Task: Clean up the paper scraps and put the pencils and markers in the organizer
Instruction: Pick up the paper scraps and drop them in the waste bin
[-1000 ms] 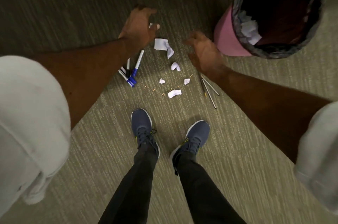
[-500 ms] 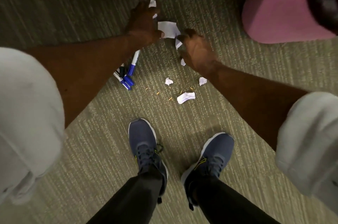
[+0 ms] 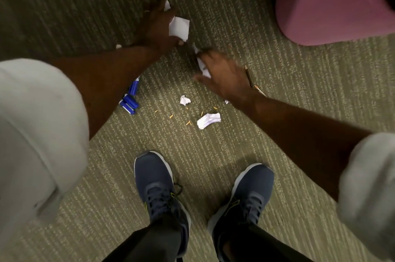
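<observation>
– On the carpet past your shoes (image 3: 154,176): status?
– Left hand (image 3: 158,26) grips a flat paper scrap (image 3: 179,28). Right hand (image 3: 224,75), blurred, has fingers curled round a crumpled scrap (image 3: 203,67).
– Rest?
– Small scrap (image 3: 184,99) and larger wad (image 3: 208,120) lie loose between my hands and shoes, orange shavings (image 3: 188,122) around them. Blue markers (image 3: 130,99) beside my left forearm, partly hidden. Pencils (image 3: 249,78) just behind my right hand. Pink bin (image 3: 320,5) far right.
</observation>
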Action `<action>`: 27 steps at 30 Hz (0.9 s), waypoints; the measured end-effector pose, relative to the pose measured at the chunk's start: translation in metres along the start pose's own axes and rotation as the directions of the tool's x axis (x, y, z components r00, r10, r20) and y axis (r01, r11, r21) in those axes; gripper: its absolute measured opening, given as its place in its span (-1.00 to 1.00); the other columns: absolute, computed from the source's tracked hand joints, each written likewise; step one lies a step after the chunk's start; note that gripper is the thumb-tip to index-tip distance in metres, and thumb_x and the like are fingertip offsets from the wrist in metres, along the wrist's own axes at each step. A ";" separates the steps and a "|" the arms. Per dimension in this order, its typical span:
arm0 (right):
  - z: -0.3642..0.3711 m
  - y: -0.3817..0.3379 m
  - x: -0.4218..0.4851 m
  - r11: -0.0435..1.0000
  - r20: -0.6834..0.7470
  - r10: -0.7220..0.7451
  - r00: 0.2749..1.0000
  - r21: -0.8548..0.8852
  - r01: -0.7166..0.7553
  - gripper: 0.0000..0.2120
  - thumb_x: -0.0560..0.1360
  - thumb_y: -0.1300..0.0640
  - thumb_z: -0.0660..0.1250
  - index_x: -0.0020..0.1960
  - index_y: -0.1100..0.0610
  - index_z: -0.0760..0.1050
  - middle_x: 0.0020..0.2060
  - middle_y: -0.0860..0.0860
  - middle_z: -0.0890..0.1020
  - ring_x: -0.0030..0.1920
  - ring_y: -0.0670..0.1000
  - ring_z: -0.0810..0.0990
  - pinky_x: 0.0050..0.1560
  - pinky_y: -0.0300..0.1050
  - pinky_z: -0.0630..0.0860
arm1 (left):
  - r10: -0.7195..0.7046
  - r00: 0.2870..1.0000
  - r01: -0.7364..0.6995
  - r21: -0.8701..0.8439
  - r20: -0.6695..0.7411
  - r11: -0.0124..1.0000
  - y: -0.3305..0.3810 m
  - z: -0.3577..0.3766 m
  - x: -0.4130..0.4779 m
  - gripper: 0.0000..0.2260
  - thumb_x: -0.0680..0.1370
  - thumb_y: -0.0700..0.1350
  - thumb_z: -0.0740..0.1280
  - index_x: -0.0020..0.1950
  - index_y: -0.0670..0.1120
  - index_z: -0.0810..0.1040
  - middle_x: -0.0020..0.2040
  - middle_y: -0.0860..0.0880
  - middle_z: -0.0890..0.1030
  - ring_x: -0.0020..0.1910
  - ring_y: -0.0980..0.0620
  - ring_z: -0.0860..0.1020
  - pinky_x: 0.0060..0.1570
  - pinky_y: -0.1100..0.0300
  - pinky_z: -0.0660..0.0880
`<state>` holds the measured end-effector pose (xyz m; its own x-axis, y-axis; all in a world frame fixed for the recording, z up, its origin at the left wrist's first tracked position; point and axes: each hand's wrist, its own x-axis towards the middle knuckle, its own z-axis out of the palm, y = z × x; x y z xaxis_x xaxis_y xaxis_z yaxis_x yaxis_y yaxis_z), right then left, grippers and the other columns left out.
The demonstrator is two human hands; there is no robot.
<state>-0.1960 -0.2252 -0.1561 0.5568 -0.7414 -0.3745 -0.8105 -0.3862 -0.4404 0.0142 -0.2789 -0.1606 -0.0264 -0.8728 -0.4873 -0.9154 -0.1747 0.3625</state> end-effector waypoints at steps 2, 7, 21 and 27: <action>0.013 -0.006 -0.018 0.999 0.034 -0.033 0.999 -0.030 0.034 -0.41 0.58 -0.02 0.36 0.53 0.09 0.26 0.42 0.06 0.43 0.32 0.13 0.51 0.27 0.05 0.56 | 0.055 0.998 -0.057 -0.043 -0.043 0.997 0.003 -0.001 -0.005 -0.46 0.52 -0.07 0.47 0.46 -0.17 0.44 0.49 -0.18 0.40 0.50 -0.15 0.35 0.51 0.07 0.27; 0.027 -0.012 -0.023 0.991 -0.049 -0.061 0.997 -0.124 0.054 -0.55 0.61 0.32 0.25 0.47 0.13 0.34 0.36 0.07 0.47 0.30 0.12 0.49 0.27 0.01 0.53 | 0.168 0.985 -0.169 -0.020 -0.039 0.985 0.010 0.001 -0.019 -0.74 0.60 -0.25 0.28 0.21 -0.34 0.61 0.27 -0.28 0.57 0.28 -0.19 0.53 0.31 0.04 0.42; -0.077 -0.043 -0.056 0.992 -0.143 0.128 0.981 0.036 -0.124 -0.68 0.61 0.27 0.25 0.35 0.14 0.50 0.20 0.08 0.56 0.06 0.15 0.64 0.08 0.06 0.61 | 0.063 0.995 -0.074 -0.162 -0.072 0.984 0.041 -0.043 -0.103 -0.81 0.57 -0.18 0.35 0.10 -0.20 0.70 0.01 -0.24 0.71 0.03 -0.16 0.67 0.01 0.11 0.51; -0.154 -0.063 -0.084 0.980 -0.228 0.193 0.954 0.096 -0.175 -0.75 0.59 0.26 0.28 0.26 0.12 0.53 0.16 0.05 0.56 -0.02 0.16 0.66 -0.04 0.06 0.63 | -0.012 0.991 -0.014 -0.191 -0.134 0.981 0.083 -0.106 -0.130 -0.78 0.54 -0.15 0.41 0.14 -0.18 0.69 0.02 -0.24 0.69 0.04 -0.17 0.65 0.02 0.05 0.53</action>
<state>-0.2200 -0.2233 0.0289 0.3338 -0.9072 -0.2560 -0.8741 -0.1963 -0.4443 -0.0164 -0.2287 0.0168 0.0392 -0.9238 -0.3808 -0.8213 -0.2468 0.5143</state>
